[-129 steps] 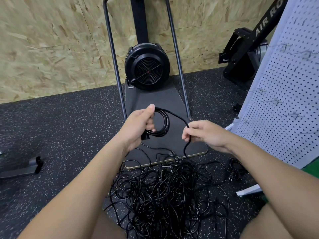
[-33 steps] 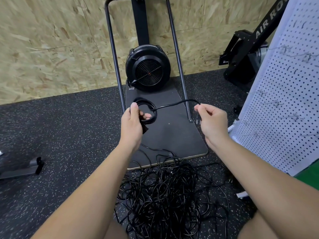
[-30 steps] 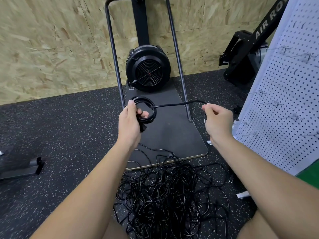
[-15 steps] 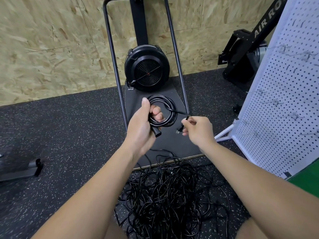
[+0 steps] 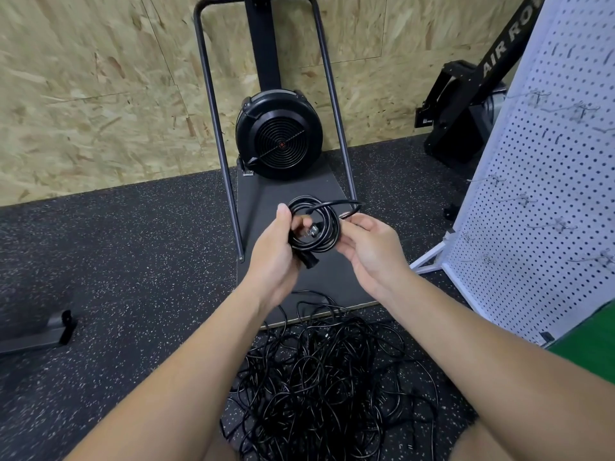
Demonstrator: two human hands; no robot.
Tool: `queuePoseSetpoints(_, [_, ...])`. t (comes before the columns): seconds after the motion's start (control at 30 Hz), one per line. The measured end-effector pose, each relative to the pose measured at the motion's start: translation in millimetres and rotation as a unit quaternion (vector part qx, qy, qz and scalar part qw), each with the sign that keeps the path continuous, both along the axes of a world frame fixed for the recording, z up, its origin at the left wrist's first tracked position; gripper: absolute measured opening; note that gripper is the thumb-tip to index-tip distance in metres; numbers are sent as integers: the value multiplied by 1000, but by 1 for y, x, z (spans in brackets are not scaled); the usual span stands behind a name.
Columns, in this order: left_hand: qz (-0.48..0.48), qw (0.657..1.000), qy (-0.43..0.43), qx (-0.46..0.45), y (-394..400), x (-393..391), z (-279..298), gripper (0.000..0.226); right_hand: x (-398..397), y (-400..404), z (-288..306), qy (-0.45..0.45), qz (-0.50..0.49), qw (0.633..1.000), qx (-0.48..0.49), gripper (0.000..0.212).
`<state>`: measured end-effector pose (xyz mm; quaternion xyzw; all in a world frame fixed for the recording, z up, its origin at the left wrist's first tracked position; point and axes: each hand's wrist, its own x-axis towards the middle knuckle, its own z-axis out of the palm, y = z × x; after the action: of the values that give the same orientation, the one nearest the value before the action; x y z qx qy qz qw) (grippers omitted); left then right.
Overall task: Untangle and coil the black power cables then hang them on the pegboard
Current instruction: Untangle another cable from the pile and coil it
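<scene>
**Coil nearly finished, last end to be tucked**

I see the left hand point(image 5: 276, 257) gripping the small round coil of black power cable point(image 5: 316, 224): thumb up on the coil's left side, the other fingers curled through its middle from behind. A black plug end hangs just below these fingers. The right hand point(image 5: 369, 251) is at the coil's right edge, palm turned toward me. Its fingers are bent around the last loose loop of cable, which arches over the top of the coil; I cannot tell if thumb & forefinger really pinch it, bc the tips are hidden behind the coil.

Step in hand, as I judge: finishing the coil of one cable, i.e. securing the free end. The next move prob. needs the right fingers to pass the end through or around the coil while the left fingers keep the loops pressed together, so nothing springs open. After that, the coil goes to the white perforated metal pegboard point(image 5: 545, 181), which stands right of the right hand & has wire hooks point(image 5: 562, 224).

Below both wrists, on the speckled black rubber floor point(image 5: 133, 261), lies the big tangled pile of black cables point(image 5: 326, 387), so most of the task is not yet done.

Writing: on the black slanted machine beam point(image 5: 502, 44), beyond the right fingers, I read "AIR RO", cut off by the pegboard. Nothing readable on the black round fan housing point(image 5: 279, 144) beyond the left fingers.
</scene>
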<state>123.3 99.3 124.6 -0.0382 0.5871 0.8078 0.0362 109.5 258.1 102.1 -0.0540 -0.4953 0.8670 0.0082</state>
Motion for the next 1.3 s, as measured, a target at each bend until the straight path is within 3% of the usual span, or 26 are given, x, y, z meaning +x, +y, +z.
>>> queuePoseSetpoints(0.07, [-13,1000,4,7,5,2,0,66,-2,2,-1,-7,18,1000,-2,12])
queuePoseSetpoints(0.23, [-11,1000,8,-21,3,-3,-7,55,-12,18,-14,-20,143,982,123,25])
queuePoseSetpoints(0.4, [-10,996,61,-67,0,-7,-9,50,-9,19,-13,0,180,975,132,28])
queuePoseSetpoints(0.47, [26,989,94,-109,-3,-7,-8,52,-6,17,-9,5,130,964,230,23])
queuePoseSetpoints(0.57, [90,976,103,-169,-6,-6,-11,53,7,14,-3,102,-86,890,437,29])
queuePoseSetpoints(0.63, [120,966,113,-198,-8,-8,-14,45,23,6,7,232,-120,855,447,27])
queuePoseSetpoints(0.7, [128,961,124,-211,-8,-9,-17,43,32,-3,11,323,-101,792,509,28])
queuePoseSetpoints(0.87, [127,949,133,-254,-4,-4,-21,41,20,-6,-8,353,-96,636,679,31])
queuePoseSetpoints(1.0, [123,937,162,-286,-9,-8,-23,38,14,-9,-10,318,-78,608,723,41])
queuePoseSetpoints(1.07, [116,925,185,-312,-10,-8,-26,37,15,-12,-9,265,-45,631,728,41])
queuePoseSetpoints(1.2, [101,916,200,-332,-6,-5,-23,34,12,-8,-7,190,-4,777,600,28])
queuePoseSetpoints(1.3, [94,919,208,-320,-3,-3,-22,29,13,-1,-8,174,-34,839,515,31])
